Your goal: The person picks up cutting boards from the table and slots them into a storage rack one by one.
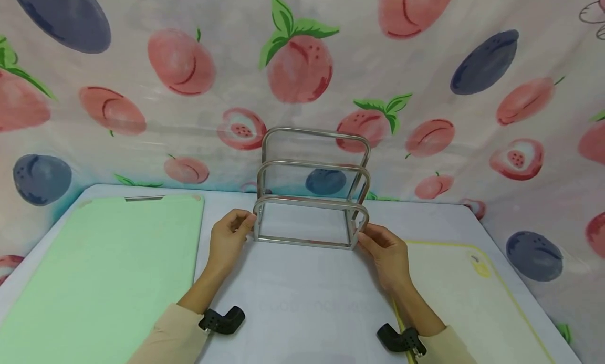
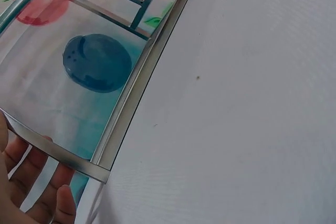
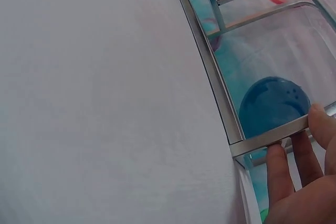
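Observation:
A silver metal cutting-board rack (image 1: 312, 200) with three arched bars, rising toward the back, stands on the white table near its far edge. My left hand (image 1: 229, 238) grips its left front upright between thumb and fingers. On the opposite side my right hand (image 1: 389, 251) pinches the right front upright low down. In the left wrist view, the left hand's fingers (image 2: 44, 182) lie behind the flat side bar of the rack (image 2: 58, 153). The right wrist view has the thumb in front of the rack's side bar (image 3: 270, 135) and fingers (image 3: 281, 174) behind it.
A large pale green cutting board (image 1: 123, 269) lies flat on the left. At right, a white cutting board with a yellow rim (image 1: 454, 295) lies partly beneath the right forearm. A fruit-patterned cloth (image 1: 227, 64) hangs right behind the table (image 1: 293, 301).

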The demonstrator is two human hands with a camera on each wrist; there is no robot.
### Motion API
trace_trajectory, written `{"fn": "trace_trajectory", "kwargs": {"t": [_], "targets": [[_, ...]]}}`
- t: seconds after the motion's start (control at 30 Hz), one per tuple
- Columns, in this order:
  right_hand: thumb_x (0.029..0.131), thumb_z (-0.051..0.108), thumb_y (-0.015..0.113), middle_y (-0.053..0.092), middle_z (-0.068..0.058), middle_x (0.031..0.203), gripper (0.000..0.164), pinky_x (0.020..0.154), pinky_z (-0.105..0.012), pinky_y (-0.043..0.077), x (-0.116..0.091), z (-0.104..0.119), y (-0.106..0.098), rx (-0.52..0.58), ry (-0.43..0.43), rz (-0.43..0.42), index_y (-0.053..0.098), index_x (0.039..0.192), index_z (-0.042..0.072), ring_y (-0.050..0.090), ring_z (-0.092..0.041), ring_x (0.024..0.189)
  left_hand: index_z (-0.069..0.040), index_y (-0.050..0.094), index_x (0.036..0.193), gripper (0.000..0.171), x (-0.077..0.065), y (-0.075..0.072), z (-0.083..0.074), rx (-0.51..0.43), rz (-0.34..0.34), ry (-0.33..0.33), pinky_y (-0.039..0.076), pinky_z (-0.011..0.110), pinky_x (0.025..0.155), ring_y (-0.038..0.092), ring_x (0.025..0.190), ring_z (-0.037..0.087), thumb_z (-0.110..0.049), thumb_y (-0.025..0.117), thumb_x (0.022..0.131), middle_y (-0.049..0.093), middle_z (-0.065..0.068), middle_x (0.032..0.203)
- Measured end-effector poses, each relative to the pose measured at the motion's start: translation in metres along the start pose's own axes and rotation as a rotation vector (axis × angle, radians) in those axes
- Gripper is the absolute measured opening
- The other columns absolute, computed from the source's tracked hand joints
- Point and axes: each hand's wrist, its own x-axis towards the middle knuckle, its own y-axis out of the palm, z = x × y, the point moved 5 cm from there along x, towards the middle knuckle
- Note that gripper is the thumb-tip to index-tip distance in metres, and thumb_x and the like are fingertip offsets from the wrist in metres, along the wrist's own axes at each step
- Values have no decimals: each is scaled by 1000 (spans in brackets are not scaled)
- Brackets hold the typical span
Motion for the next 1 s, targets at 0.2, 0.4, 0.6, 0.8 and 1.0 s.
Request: {"fn": "trace_trajectory", "kwargs": {"t": [0.2,0.4,0.6,0.8,1.0], "targets": [[82,-2,73,68,-2,92,35,78,-30,55,-1,0,3,22,-19,-33,62,113,-12,62,-14,85,7,65,94,18,-1,-1,-2,5,-22,16,44,17,59,61,81,38,-11,62,94,66,24,88],[81,-2,74,69,-2,92,35,76,-27,55,0,-1,8,14,-19,-40,63,113,-12,62,-14,86,7,65,91,17,-3,-4,-3,27,-84,35,43,15,58,63,74,23,-10,63,93,67,23,86],[82,5,76,69,-4,96,34,74,-24,54,2,2,13,-126,-63,-16,66,112,-6,62,-15,87,8,64,90,19,-4,-7,-2,13,-135,49,40,15,57,60,76,38,-10,64,93,65,25,83],[83,9,75,69,-6,98,29,73,-23,54,6,5,14,-224,-116,-14,70,110,1,63,-15,88,8,64,88,18,-3,-8,0,4,-141,55,40,17,58,60,76,36,-9,64,92,66,23,83],[83,9,75,69,-5,98,27,73,-22,53,9,3,14,-238,-93,-30,71,110,5,62,-15,90,8,64,88,16,0,-7,4,-10,-134,74,41,16,59,61,73,28,-7,65,91,66,25,84]]}}
